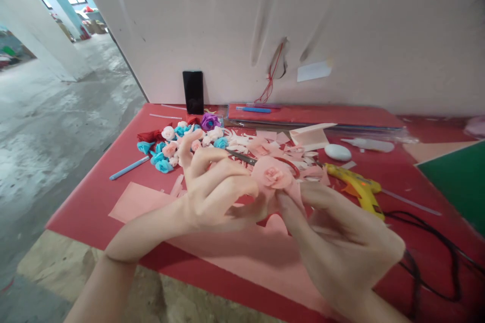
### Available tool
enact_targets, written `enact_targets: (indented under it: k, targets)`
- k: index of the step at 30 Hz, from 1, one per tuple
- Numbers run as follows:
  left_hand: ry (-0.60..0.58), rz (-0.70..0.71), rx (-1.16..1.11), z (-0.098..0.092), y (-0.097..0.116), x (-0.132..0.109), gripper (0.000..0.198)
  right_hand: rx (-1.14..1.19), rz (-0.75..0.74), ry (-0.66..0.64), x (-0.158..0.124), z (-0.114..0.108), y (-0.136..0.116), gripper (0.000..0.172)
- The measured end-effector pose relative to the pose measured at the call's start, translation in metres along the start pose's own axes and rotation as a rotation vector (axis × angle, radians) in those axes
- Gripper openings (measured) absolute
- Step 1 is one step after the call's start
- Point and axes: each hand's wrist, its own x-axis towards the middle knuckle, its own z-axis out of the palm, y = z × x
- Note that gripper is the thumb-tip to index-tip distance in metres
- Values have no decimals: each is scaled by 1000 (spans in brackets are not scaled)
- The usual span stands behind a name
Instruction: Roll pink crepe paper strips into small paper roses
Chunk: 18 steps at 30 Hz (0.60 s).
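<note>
Gripping pink flower (273,175) between fingertips: left hand (217,192) at its left side, right hand (341,242) pinching lower right edge. Flower held up over red table (83,202), face tilted toward camera. Left hand's other fingers raised, partly hiding small flowers (170,149). Scissors (244,158) behind flower, partly covered, among paper scraps (261,146). Pink sheet (250,252) below hands. Yellow glue gun (358,186) to right. Phone (193,92) propped upright at back.

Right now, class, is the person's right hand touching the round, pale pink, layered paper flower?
Touching. The head view shows the right hand gripping the paper flower, its thumb resting against the flower's lower edge.
</note>
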Motion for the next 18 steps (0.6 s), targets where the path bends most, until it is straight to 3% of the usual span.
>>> enact_targets:
  k: [6,9,15,18]
  targets:
    - [92,308,238,-1,-4,-3,27,-14,18,-11,0,0,1,23]
    - [58,321,271,-3,-4,-5,26,-1,-4,-12,1,-1,0,24]
    - [-10,148,164,-8,1,-3,29,13,-16,-26,1,-2,-1,24]
    - [-83,-195,-24,-10,3,0,29,10,4,-27,1,-1,-2,23]
